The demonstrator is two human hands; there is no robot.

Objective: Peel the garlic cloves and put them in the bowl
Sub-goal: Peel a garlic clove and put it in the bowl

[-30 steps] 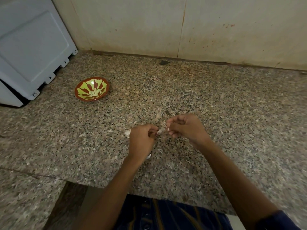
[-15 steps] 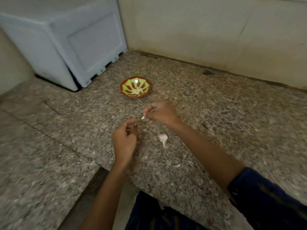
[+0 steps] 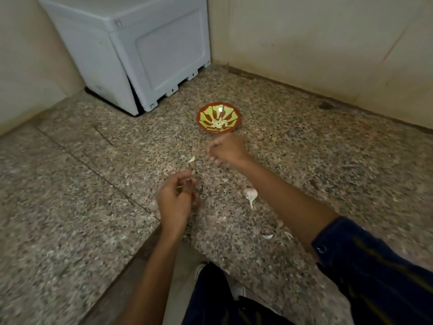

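A red and yellow bowl (image 3: pixel 232 113) sits on the granite counter with several peeled garlic cloves (image 3: pixel 218 123) in its middle. Just in front of the bowl is my right hand (image 3: pixel 228 150), blurred, with fingers curled; whatever it holds is hidden. A small pale garlic piece (image 3: pixel 192 159) shows to the left of that hand, apart from it. Nearer to me, my left hand (image 3: pixel 175 200) has thumb and fingers curled together around a small pale scrap of garlic skin. The remaining garlic bulb piece (image 3: pixel 250 194) with its stem lies on the counter beside my right forearm.
A white appliance (image 3: pixel 145 50) stands in the back left corner behind the bowl. Loose garlic skins (image 3: pixel 267 236) lie near the counter's front edge. Walls close the counter at the back and left. A dark spot (image 3: pixel 326 105) sits by the back wall.
My hands have pulled apart. The right hand has moved away from the left, up to the bowl. The view has swung left, bringing the appliance and bowl toward the centre.
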